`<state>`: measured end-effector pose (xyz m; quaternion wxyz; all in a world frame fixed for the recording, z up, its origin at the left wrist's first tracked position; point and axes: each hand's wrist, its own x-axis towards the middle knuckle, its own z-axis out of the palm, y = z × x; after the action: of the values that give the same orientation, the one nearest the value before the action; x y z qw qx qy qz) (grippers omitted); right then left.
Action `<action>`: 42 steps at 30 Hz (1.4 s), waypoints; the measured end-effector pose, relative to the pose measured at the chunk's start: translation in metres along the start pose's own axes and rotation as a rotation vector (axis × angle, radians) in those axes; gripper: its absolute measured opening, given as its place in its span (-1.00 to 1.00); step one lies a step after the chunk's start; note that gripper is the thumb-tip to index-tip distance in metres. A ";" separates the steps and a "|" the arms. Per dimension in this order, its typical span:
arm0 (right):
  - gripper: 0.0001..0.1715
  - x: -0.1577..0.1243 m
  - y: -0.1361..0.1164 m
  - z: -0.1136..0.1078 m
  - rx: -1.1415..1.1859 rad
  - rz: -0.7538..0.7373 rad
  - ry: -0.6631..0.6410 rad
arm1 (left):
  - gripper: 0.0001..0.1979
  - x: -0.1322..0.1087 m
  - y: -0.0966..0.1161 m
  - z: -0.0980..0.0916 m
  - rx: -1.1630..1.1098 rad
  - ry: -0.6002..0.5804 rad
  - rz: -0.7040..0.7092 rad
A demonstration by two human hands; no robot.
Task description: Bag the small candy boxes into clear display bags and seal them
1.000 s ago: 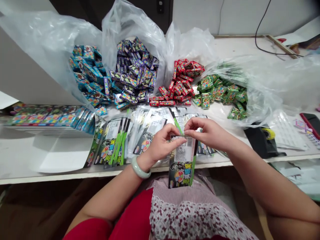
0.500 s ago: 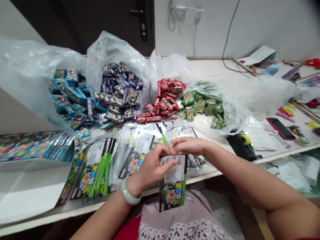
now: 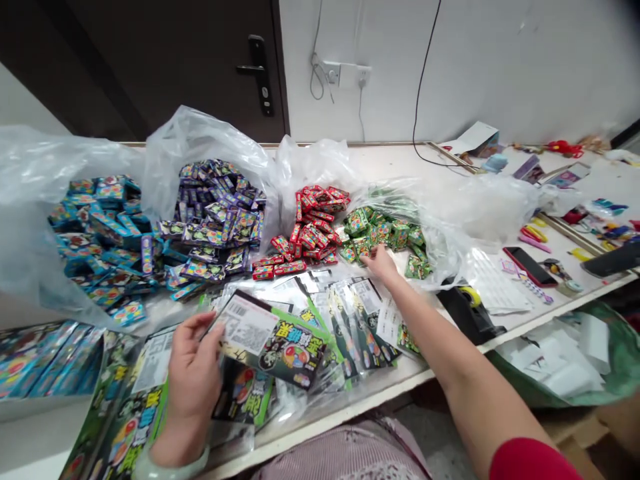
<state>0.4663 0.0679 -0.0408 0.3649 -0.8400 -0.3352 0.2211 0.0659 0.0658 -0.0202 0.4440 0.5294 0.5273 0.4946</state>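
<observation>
My left hand (image 3: 195, 380) grips a black-and-green printed pouch (image 3: 295, 340) by one end, thumb on top. The pouch is tilted, with its barcode label and colourful lettering facing up. It hangs over other printed pouches (image 3: 245, 393) lying on the table. My right hand (image 3: 383, 267) is stretched out to the near edge of a heap of small green candy packets (image 3: 383, 230). Its fingertips are pinched at one of those packets, which they partly hide. Left of the green heap lie small red candy packets (image 3: 317, 223).
Purple packets (image 3: 220, 207) and blue packets (image 3: 105, 233) spill from clear plastic bags at the back left. On the right are a tape dispenser (image 3: 470, 307), a phone (image 3: 530, 267) and paper sheets (image 3: 493, 287). A green bag of white pieces (image 3: 565, 353) stands below the table edge.
My hands have parted. The left has carried the pouch from my lap to the left over the table and turned it sideways. The right has let go of it and reached to the green packets.
</observation>
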 end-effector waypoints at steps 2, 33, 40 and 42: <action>-0.58 0.005 0.005 0.008 0.016 -0.008 0.033 | -0.61 -0.004 -0.008 -0.009 -0.036 0.055 -0.126; -0.13 -0.183 -0.048 -0.001 -0.010 -0.972 -0.167 | -0.36 -0.034 0.038 0.043 0.053 -0.662 0.057; -0.14 -0.165 -0.013 -0.026 0.043 -1.003 -0.192 | 0.05 -0.004 0.033 0.005 1.013 -1.103 0.592; -0.15 -0.167 -0.012 -0.024 0.009 -1.033 -0.175 | -0.02 -0.003 0.036 0.007 1.043 -1.084 0.638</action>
<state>0.3630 -0.0584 0.0051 0.4008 -0.5420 -0.7339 0.0830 0.0771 0.0613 0.0142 0.1717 0.9583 0.2254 -0.0364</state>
